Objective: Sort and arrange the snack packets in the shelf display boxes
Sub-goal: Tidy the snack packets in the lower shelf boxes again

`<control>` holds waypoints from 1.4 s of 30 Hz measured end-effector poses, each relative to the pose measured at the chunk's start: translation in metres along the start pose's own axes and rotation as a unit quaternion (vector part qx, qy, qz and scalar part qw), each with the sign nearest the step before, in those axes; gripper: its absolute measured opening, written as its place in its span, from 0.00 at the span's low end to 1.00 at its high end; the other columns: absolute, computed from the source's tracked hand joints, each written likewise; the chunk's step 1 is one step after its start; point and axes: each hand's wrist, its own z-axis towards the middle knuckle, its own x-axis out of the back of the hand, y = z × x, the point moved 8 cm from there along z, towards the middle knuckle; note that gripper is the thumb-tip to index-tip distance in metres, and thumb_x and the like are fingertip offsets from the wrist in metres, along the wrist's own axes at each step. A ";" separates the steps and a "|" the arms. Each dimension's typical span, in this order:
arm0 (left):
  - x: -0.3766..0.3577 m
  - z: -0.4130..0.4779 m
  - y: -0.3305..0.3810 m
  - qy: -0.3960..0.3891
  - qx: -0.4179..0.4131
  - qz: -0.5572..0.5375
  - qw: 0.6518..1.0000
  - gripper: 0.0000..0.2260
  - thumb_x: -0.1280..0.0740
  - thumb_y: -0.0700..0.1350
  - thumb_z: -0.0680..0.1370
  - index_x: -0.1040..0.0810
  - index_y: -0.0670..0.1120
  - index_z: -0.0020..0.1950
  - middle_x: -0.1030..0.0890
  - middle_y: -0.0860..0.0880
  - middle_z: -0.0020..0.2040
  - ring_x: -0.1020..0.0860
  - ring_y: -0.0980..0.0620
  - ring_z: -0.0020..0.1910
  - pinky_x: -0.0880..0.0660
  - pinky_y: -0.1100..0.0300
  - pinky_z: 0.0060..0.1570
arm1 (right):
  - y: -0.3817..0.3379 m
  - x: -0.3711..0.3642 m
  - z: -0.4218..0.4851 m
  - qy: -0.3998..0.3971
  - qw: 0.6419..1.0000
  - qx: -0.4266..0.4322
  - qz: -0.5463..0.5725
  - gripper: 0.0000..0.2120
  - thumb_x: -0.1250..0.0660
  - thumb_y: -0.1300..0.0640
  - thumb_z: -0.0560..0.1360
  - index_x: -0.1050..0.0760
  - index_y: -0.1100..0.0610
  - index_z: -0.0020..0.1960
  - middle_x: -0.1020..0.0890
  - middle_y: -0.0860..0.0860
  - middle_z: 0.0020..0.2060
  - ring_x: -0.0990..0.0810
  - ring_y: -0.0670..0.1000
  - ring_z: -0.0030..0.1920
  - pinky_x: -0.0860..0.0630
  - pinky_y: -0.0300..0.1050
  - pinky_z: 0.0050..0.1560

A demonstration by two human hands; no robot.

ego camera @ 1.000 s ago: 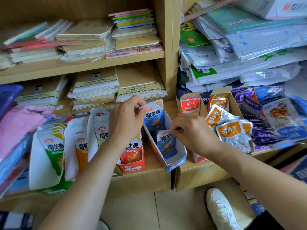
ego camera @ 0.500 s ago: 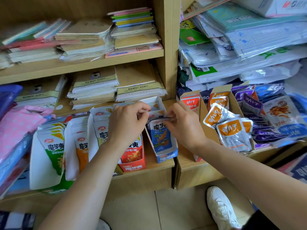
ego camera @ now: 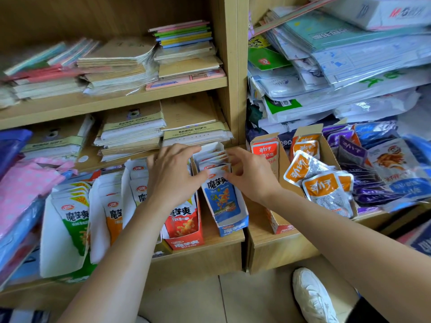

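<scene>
Left hand [ego camera: 172, 176] and right hand [ego camera: 253, 177] are both mine, and both close on the row of blue packets [ego camera: 220, 199] standing upright in the blue display box [ego camera: 233, 228]. My left thumb presses the top edge of the front packet, with the other fingers curled along the row's far left side. My right fingertips and thumb pinch the packet tops from the other side, so the row sits squeezed between my two hands. The box rests on the wooden shelf [ego camera: 210, 240] directly below my hands, its low front wall toward me. Under my left wrist, just beside the blue box, stands a red display box [ego camera: 184, 243] of packets. Beyond my right hand, loose orange packets [ego camera: 324, 190] spill from a cardboard box [ego camera: 283, 164].
</scene>
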 end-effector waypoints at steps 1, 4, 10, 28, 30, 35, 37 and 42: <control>0.001 0.000 -0.001 0.015 0.001 -0.005 1.000 0.21 0.30 0.60 0.75 0.23 0.58 0.67 0.24 0.55 0.65 0.31 0.50 0.67 0.41 0.50 0.62 | 0.001 -0.004 0.001 -0.019 1.000 -0.004 0.011 0.27 0.25 0.54 0.74 0.29 0.53 0.71 0.16 0.50 0.57 0.17 0.48 0.51 0.17 0.51 0.50; 0.005 0.001 -0.003 0.072 0.011 -0.019 0.997 0.13 0.26 0.53 0.74 0.19 0.57 0.58 0.20 0.55 0.57 0.24 0.49 0.61 0.38 0.51 0.57 | 0.004 -0.013 0.000 -0.075 0.997 -0.009 0.020 0.33 0.26 0.60 0.74 0.34 0.49 0.76 0.18 0.49 0.62 0.18 0.48 0.57 0.17 0.50 0.53; 0.008 -0.003 0.011 0.152 -0.007 0.018 0.988 0.12 0.24 0.43 0.71 0.23 0.53 0.50 0.21 0.54 0.49 0.23 0.47 0.52 0.35 0.52 0.50 | 0.008 -0.015 -0.009 -0.125 0.992 -0.009 -0.003 0.39 0.29 0.64 0.76 0.43 0.46 0.80 0.22 0.47 0.67 0.18 0.49 0.54 0.16 0.47 0.48; 0.016 -0.022 0.018 0.109 -0.083 0.044 0.990 0.11 0.28 0.53 0.74 0.15 0.55 0.56 0.18 0.57 0.54 0.28 0.47 0.61 0.38 0.46 0.58 | -0.017 0.007 -0.025 -0.031 0.994 0.104 -0.027 0.28 0.26 0.58 0.75 0.29 0.55 0.73 0.24 0.50 0.59 0.24 0.47 0.55 0.22 0.41 0.55; 0.007 -0.024 0.019 0.058 -0.085 0.084 0.991 0.16 0.30 0.58 0.74 0.17 0.56 0.61 0.21 0.58 0.59 0.32 0.47 0.66 0.39 0.44 0.62 | -0.023 0.006 -0.021 -0.023 0.988 0.142 -0.050 0.24 0.26 0.59 0.74 0.25 0.57 0.69 0.25 0.51 0.61 0.24 0.50 0.59 0.22 0.42 0.57; -0.008 -0.024 0.017 -0.013 -0.081 0.131 0.988 0.22 0.35 0.63 0.77 0.22 0.56 0.68 0.28 0.57 0.64 0.40 0.46 0.69 0.43 0.45 0.64 | -0.022 -0.008 -0.014 -0.029 0.979 0.159 -0.127 0.26 0.24 0.56 0.73 0.25 0.57 0.69 0.29 0.55 0.64 0.25 0.58 0.61 0.19 0.56 0.52; -0.007 -0.022 0.017 -0.008 -0.075 0.116 0.990 0.19 0.33 0.61 0.76 0.20 0.57 0.64 0.28 0.57 0.62 0.39 0.46 0.68 0.43 0.45 0.64 | -0.021 -0.011 -0.014 -0.022 0.976 0.155 -0.149 0.26 0.25 0.55 0.73 0.25 0.56 0.69 0.29 0.55 0.64 0.25 0.58 0.60 0.19 0.57 0.49; -0.004 -0.019 0.013 0.042 -0.054 0.078 0.995 0.04 0.26 0.54 0.73 0.16 0.56 0.45 0.24 0.59 0.55 0.35 0.47 0.63 0.42 0.48 0.59 | -0.018 -0.011 -0.011 -0.022 0.980 0.154 -0.125 0.21 0.24 0.58 0.72 0.23 0.57 0.63 0.28 0.54 0.61 0.25 0.58 0.58 0.19 0.57 0.47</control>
